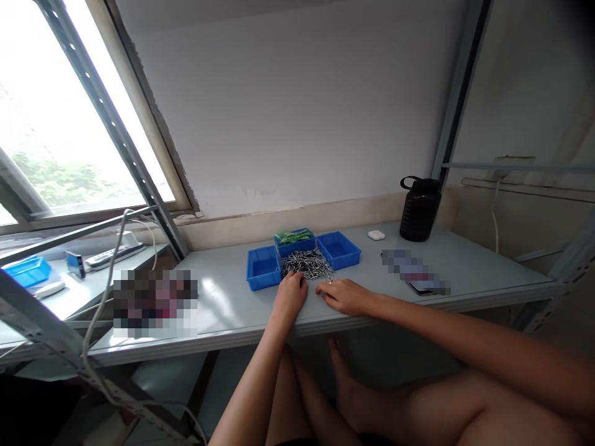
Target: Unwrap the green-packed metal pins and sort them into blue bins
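Observation:
A pile of small, thin metal pieces (307,264), silver and dark like screws or nails, lies on the grey table. My left hand (292,288) rests at the near edge of the pile, fingers curled and tips partly hidden. Just right of it, my right hand (341,295) lies low over the table, its bent fingers pointing at the pile's near right side. Whatever either hand pinches is too small to make out. Around the pile stand three blue bins: a left bin (251,279), a right bin (352,257), and a back bin (296,249) holding green packets (294,236).
A black bottle (419,210) stands at the back right, near a white case (376,235). A phone (425,290) lies right of my hands. Something blurred (155,303) sits at left. A metal post (125,142) and a hanging white cable (100,297) flank the left side.

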Available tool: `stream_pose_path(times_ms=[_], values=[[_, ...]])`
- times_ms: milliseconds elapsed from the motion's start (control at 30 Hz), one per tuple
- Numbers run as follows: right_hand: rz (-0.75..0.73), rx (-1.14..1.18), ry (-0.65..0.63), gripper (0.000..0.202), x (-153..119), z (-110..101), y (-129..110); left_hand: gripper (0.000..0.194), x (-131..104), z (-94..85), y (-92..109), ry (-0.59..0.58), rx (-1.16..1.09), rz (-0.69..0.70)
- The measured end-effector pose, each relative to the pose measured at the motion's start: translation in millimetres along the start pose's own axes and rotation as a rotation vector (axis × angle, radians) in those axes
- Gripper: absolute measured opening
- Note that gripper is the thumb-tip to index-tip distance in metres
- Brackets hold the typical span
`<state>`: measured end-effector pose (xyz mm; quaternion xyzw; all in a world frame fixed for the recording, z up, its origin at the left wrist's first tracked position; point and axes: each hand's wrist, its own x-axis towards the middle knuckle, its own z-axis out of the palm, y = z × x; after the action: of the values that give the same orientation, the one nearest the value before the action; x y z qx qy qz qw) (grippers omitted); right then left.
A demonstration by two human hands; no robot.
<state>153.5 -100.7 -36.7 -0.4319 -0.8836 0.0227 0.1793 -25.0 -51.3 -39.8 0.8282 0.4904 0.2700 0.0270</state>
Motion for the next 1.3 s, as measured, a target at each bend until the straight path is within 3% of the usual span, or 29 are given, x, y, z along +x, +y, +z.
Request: stream_pose_path(times_ms=[233, 467, 600, 733, 1067, 1300], values=[[-0.014, -0.033, -0.017, 0.025, 1, 2, -2, 0.021, -2, 2.2, -5, 0.062, -0.051, -0.004], [0.218, 0.319, 0.135, 0.026, 0, 6, 8, 0.030, 1, 1.6, -10, 0.187, -0.183, 0.084], [0.268, 0.472, 0.215, 0.034, 3, 6, 13, 0.032, 0, 1.2, -8, 0.089, -0.200, 0.194], [0.256, 0.491, 0.198, 0.028, 3, 8, 14, 0.032, -2, 0.2, -7, 0.012, -0.216, 0.225], [0.324, 0.486, 0.242, 0.020, 3, 9, 17, 0.033, -5, -3.1, -2, -0.050, -0.255, 0.280], [0.267, 0.423, 0.187, 0.020, 2, 7, 13, 0.030, -6, -4.9, 0, -0.047, -0.252, 0.270]])
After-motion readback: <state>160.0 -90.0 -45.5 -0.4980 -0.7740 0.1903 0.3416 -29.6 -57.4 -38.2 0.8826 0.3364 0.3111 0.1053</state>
